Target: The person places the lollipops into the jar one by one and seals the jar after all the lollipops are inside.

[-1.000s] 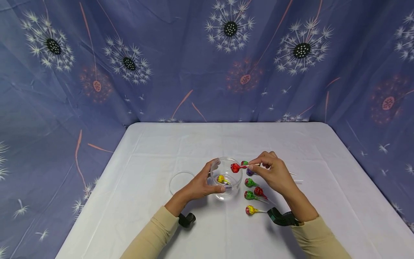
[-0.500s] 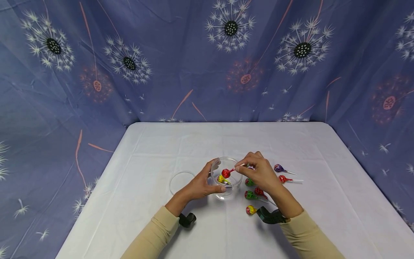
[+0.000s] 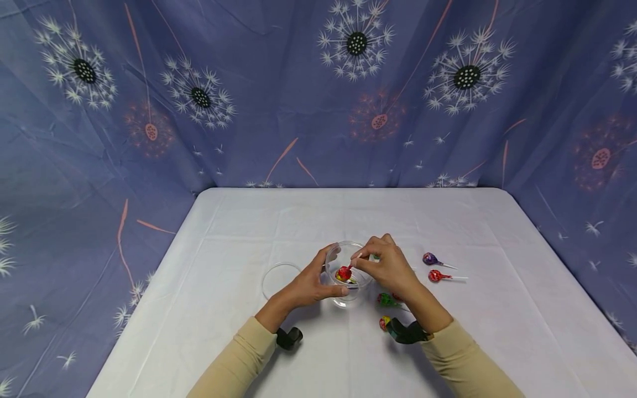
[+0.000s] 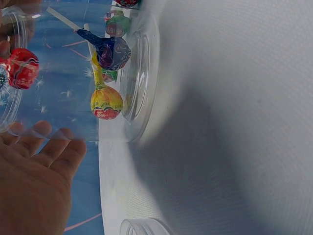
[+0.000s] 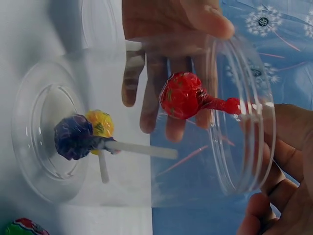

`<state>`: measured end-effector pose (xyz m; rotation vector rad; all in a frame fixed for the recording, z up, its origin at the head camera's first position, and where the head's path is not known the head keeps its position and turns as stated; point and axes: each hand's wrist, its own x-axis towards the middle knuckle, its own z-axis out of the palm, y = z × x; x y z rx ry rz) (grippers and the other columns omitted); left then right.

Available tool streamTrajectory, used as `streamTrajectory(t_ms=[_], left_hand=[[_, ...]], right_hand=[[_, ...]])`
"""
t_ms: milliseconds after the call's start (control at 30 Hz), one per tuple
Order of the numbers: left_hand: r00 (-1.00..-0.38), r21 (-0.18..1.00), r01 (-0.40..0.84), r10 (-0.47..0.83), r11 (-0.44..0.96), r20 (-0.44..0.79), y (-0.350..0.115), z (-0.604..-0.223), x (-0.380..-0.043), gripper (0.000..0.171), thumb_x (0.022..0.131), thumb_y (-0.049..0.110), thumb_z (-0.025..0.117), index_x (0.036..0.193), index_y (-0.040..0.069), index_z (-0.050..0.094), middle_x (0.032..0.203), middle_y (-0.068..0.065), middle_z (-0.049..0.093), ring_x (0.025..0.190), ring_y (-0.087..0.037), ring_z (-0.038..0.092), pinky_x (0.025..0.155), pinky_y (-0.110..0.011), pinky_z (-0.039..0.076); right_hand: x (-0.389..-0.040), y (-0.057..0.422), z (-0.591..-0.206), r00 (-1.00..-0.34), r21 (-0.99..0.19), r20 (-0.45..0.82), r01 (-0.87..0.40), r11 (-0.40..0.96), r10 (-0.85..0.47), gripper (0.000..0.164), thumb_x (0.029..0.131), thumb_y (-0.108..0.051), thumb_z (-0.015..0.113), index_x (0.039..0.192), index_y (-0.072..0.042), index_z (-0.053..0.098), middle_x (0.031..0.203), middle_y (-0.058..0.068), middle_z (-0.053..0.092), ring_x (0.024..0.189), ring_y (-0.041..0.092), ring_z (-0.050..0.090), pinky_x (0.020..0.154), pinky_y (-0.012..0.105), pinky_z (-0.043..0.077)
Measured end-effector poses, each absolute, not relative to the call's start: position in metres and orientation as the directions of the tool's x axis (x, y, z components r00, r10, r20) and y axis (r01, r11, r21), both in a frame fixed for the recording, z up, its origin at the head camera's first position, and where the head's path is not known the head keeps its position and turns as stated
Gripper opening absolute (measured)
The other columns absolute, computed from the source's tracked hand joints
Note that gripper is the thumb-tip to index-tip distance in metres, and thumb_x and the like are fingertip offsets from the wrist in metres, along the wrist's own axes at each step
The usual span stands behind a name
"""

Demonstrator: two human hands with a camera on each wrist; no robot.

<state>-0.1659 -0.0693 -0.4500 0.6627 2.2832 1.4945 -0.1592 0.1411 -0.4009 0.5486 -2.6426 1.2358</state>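
In the head view, my left hand holds a clear plastic jar from its left side, thumb in front and fingers behind. My right hand is at the jar's mouth and pinches a red-wrapped lollipop by its stick. The right wrist view shows that lollipop's head hanging inside the jar, just below the rim and above the bottom. Down at the jar's base lie a purple lollipop and a yellow lollipop, their sticks pointing toward the mouth.
A clear round lid lies left of the jar, partly behind my left arm. To the right are a purple lollipop, a red lollipop, a green lollipop and a yellow lollipop. My right arm covers others.
My right hand has moved left and brought the red lollipop from above the jar's right rim down into its mouth. The left hand and jar have stayed in place.
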Motion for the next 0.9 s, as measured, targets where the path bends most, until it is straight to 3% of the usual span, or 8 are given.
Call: streamTrajectory(t_ms=[267,433,733,900], left_hand=[[-0.824,0.913,0.214,0.566,0.347,-0.022,-0.07,-0.418,-0.152,0.092,0.082,0.027,0.074,0.151,0.013,0.014,0.153,-0.013,0.027,0.141,-0.031,0.03,0.114,-0.049,0.03],[-0.822,0.921,0.201,0.569,0.335,-0.028,-0.071,-0.414,-0.15,0.093,0.082,0.028,0.074,0.151,0.013,0.014,0.152,-0.016,0.027,0.138,-0.037,0.033,0.112,-0.051,0.032],[-0.84,0.913,0.208,0.542,0.352,-0.017,-0.07,-0.45,-0.165,0.093,0.078,0.039,0.076,0.148,0.035,0.014,0.152,-0.002,0.029,0.139,-0.029,0.033,0.113,-0.047,0.032],[-0.839,0.912,0.205,0.544,0.355,-0.023,-0.07,-0.45,-0.165,0.093,0.079,0.04,0.075,0.148,0.035,0.013,0.153,-0.004,0.029,0.14,-0.032,0.033,0.113,-0.049,0.031]], right_hand=[[-0.159,0.133,-0.403,-0.927,-0.656,0.286,-0.373,0.656,-0.241,0.006,0.078,-0.017,0.077,0.075,-0.022,0.074,0.072,-0.011,0.057,0.078,0.012,0.036,0.069,0.028,0.033],[-0.158,0.13,-0.403,-0.928,-0.618,0.291,-0.369,0.695,-0.233,0.005,0.075,-0.018,0.079,0.075,-0.021,0.075,0.074,-0.011,0.059,0.077,0.012,0.034,0.07,0.029,0.029],[-0.157,0.131,-0.404,-0.917,-0.573,0.313,-0.389,0.721,-0.246,0.006,0.076,-0.023,0.078,0.078,-0.018,0.077,0.075,-0.01,0.058,0.076,0.012,0.034,0.071,0.029,0.028],[-0.155,0.136,-0.398,-0.915,-0.593,0.318,-0.395,0.702,-0.246,0.006,0.077,-0.023,0.078,0.082,-0.019,0.076,0.074,-0.009,0.057,0.077,0.014,0.036,0.073,0.031,0.028]])
